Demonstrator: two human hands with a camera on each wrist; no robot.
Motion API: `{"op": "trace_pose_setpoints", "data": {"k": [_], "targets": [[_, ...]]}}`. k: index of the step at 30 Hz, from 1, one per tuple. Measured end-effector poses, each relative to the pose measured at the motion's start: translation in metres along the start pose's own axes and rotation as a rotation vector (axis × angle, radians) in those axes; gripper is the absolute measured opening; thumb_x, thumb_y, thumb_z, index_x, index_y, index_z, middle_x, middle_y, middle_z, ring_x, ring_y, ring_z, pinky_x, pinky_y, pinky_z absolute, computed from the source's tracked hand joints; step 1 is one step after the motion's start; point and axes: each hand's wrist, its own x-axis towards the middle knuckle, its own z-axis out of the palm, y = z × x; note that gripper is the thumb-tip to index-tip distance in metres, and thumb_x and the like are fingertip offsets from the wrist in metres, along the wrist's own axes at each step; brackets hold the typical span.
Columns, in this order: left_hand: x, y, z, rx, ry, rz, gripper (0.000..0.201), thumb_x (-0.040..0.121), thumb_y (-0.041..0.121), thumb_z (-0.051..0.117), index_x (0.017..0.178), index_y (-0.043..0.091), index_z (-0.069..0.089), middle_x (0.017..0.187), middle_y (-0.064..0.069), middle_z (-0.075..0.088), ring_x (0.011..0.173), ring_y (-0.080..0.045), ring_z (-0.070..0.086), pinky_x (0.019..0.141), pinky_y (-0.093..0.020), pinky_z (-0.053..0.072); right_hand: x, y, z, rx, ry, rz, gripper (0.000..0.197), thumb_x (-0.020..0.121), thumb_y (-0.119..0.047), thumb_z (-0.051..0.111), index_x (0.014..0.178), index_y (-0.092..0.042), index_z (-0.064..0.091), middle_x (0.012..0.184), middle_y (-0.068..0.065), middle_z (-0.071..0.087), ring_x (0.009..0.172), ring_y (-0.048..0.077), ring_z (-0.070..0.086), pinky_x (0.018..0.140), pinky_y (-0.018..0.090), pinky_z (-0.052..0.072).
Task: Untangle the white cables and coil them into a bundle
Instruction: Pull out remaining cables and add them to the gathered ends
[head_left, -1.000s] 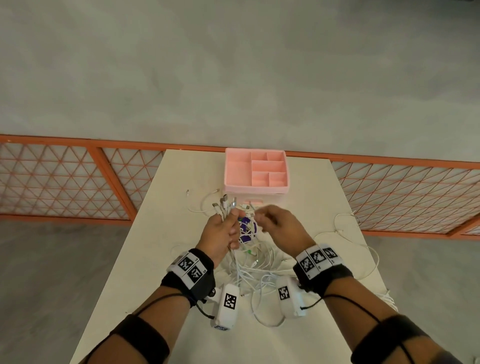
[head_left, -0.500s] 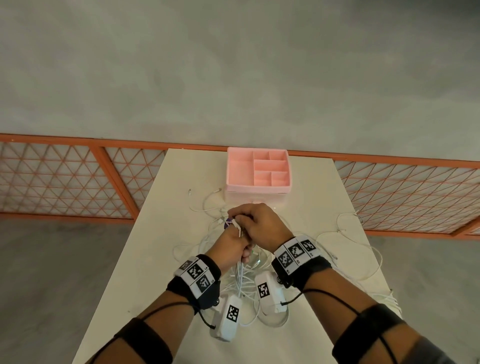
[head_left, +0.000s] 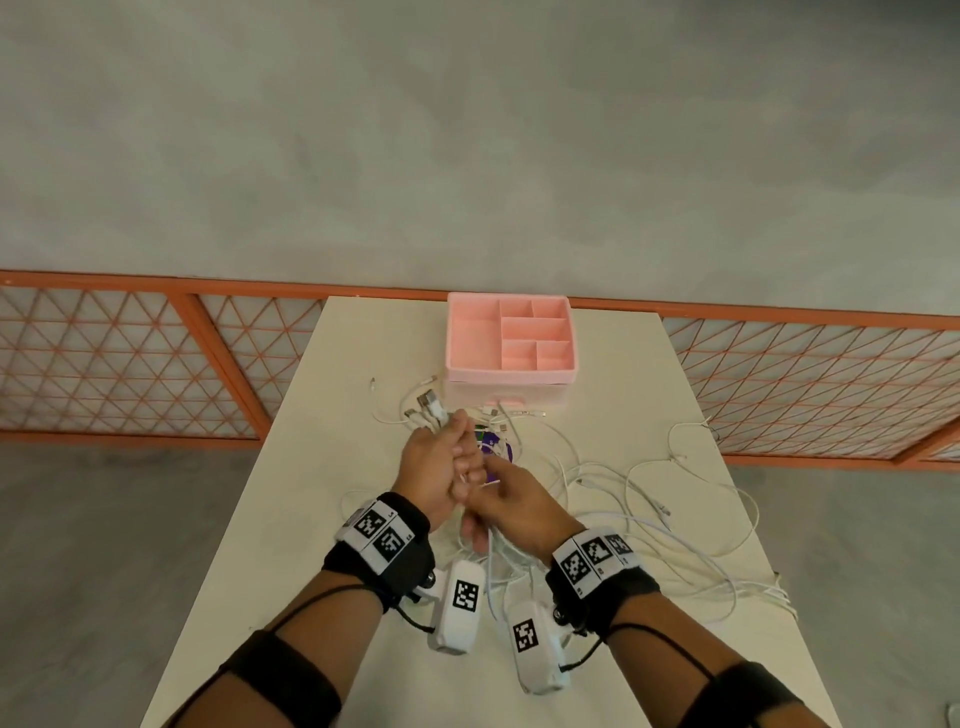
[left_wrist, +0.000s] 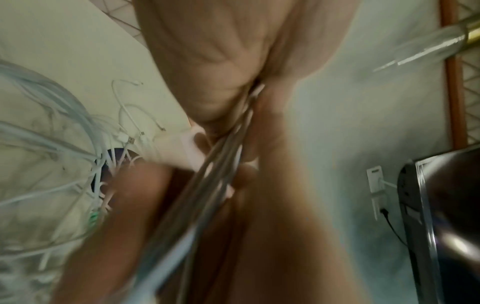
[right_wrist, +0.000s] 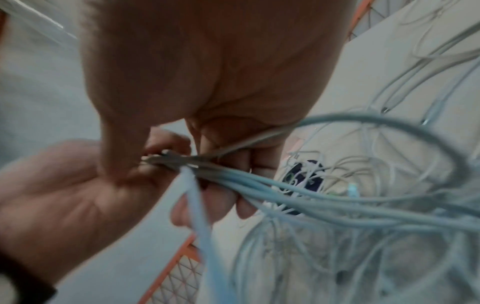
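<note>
Head view: left hand (head_left: 434, 467) grips a bunch of white cables (head_left: 434, 410), plug ends sticking out past its fingers. Right hand (head_left: 511, 501), touching it, pinches the same strands just below. Loose cable tangle (head_left: 649, 519) sprawls to right of both hands; pink organizer box (head_left: 511, 338) sits beyond them on table (head_left: 322, 467).

Both wrist views are smeared with motion blur. In the left wrist view the white cables (left_wrist: 223, 164) running through the left hand (left_wrist: 215, 67) merge into one grey streak, so separate strands cannot be counted. A dark object (left_wrist: 441, 216) is cut off by the right edge and stays unidentifiable. In the head view the right hand (head_left: 511, 506) covers where the cables leave the left hand's grip. Beside the pink organizer (head_left: 511, 338), the plug ends (head_left: 428, 401) are too small to tell their type. A purple item (head_left: 496, 447) lies mostly hidden under cables.
</note>
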Motion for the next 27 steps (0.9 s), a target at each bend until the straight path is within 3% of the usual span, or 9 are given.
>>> {"op": "trace_pose_setpoints", "data": {"k": [2,5,11,15,19,24,27], "targets": [[0.006,0.007,-0.006,-0.094,0.013,0.036,0.031,0.106,0.021,0.043,0.077,0.012,0.048,0.052,0.006,0.031,0.043,-0.008,0.03,0.042,-0.023,0.034,-0.005,0.013,-0.008,-0.2,-0.031,0.036,0.019,0.092,-0.035,0.065,0.088,-0.017,0.064,0.056,0.0,0.06,0.048,0.013,0.052,0.055,0.027,0.044],[0.012,0.019,-0.014,-0.118,0.055,0.075,0.032,0.107,0.024,0.041,0.077,0.015,0.047,0.052,0.007,0.03,0.042,-0.007,0.027,0.041,-0.021,0.03,-0.01,0.025,-0.027,-0.399,0.04,0.073,0.038,0.093,-0.043,0.062,0.063,-0.021,0.052,0.051,-0.009,0.047,0.047,0.004,0.042,0.055,0.025,0.037],[0.015,0.033,-0.023,-0.175,0.066,0.134,0.034,0.107,0.027,0.039,0.077,0.016,0.047,0.051,0.008,0.028,0.04,-0.005,0.024,0.039,-0.018,0.026,-0.016,0.015,-0.07,-0.604,0.046,0.168,0.033,0.092,-0.039,0.063,0.064,-0.024,0.054,0.045,-0.011,0.051,0.041,-0.001,0.046,0.05,0.019,0.038],[0.019,0.046,-0.027,-0.238,0.121,0.181,0.033,0.107,0.027,0.039,0.077,0.017,0.048,0.05,0.008,0.029,0.04,-0.006,0.024,0.038,-0.017,0.025,-0.019,0.007,-0.101,-0.727,0.056,0.185,0.031,0.087,-0.03,0.068,0.063,-0.021,0.051,0.055,-0.008,0.049,0.051,0.007,0.047,0.058,0.026,0.039],[0.022,0.066,-0.032,-0.278,0.172,0.24,0.034,0.108,0.028,0.038,0.077,0.017,0.048,0.05,0.009,0.03,0.04,-0.006,0.024,0.037,-0.018,0.024,-0.031,0.013,-0.131,-0.687,0.047,0.255,0.029,0.081,-0.024,0.073,0.064,-0.021,0.049,0.056,-0.009,0.047,0.051,0.008,0.046,0.058,0.026,0.039],[0.027,0.077,-0.041,-0.298,0.194,0.246,0.035,0.108,0.029,0.037,0.076,0.018,0.048,0.049,0.008,0.029,0.038,-0.006,0.024,0.036,-0.017,0.024,-0.061,0.036,-0.162,-0.69,0.21,0.347,0.045,0.09,-0.04,0.066,0.059,-0.017,0.042,0.05,-0.008,0.037,0.046,0.007,0.035,0.054,0.026,0.027],[0.029,0.064,-0.039,-0.27,0.191,0.226,0.034,0.108,0.029,0.037,0.077,0.017,0.047,0.049,0.009,0.03,0.038,-0.006,0.024,0.036,-0.017,0.023,-0.074,0.043,-0.182,-0.837,0.24,0.432,0.04,0.091,-0.04,0.064,0.061,-0.017,0.05,0.055,-0.005,0.047,0.053,0.012,0.045,0.056,0.027,0.031]]}}
